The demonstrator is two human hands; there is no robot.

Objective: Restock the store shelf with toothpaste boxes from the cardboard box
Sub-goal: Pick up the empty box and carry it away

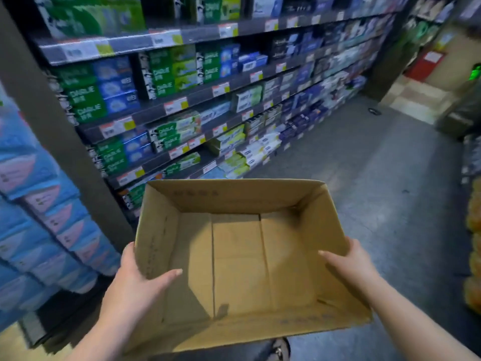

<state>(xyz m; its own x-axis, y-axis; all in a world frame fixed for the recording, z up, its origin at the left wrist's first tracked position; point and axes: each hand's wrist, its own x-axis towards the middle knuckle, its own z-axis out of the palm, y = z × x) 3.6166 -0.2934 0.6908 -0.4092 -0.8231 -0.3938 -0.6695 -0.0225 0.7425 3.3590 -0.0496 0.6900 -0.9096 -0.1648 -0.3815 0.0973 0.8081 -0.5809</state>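
Observation:
I hold an open brown cardboard box in front of me, above the floor; nothing lies inside it, only its bare bottom flaps show. My left hand grips its left wall, thumb inside, fingers outside. My right hand grips the right wall the same way. Behind the box, the store shelf rises in several tiers packed with green, blue and white toothpaste boxes, price tags along each edge.
A dark upright post separates the toothpaste shelves from stacked blue packs at the left. Grey aisle floor stretches to the right. Yellow goods line the right edge. A shoe shows below the box.

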